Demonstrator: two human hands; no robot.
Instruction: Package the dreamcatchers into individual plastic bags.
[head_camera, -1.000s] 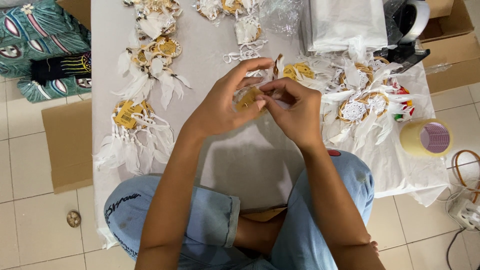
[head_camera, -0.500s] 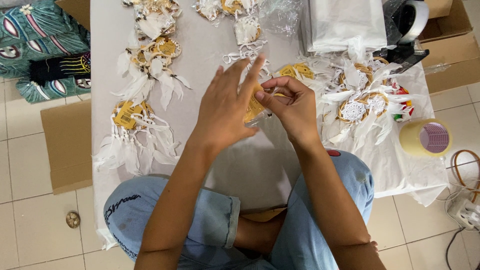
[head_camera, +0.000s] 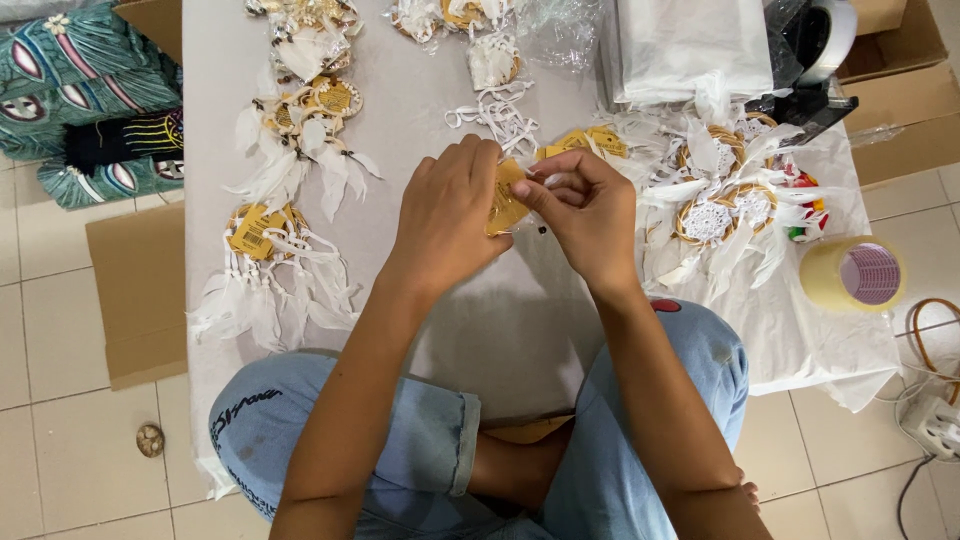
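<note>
- Yellow card tag (head_camera: 507, 200) sits between both hands above the middle of the white-covered surface (head_camera: 420, 150), just left of the tape roll's side of the cloth.
- Left hand (head_camera: 450, 215) has its fingers clamped on the tag's left edge.
- Right hand (head_camera: 585, 210) has thumb and forefinger pinched together on a thin white thread at the tag's top.
- Tape roll (head_camera: 853, 274) stands well right of the tag.
- Finished white feathered dreamcatchers (head_camera: 712, 205) lie between the tag and the tape roll.
</note>
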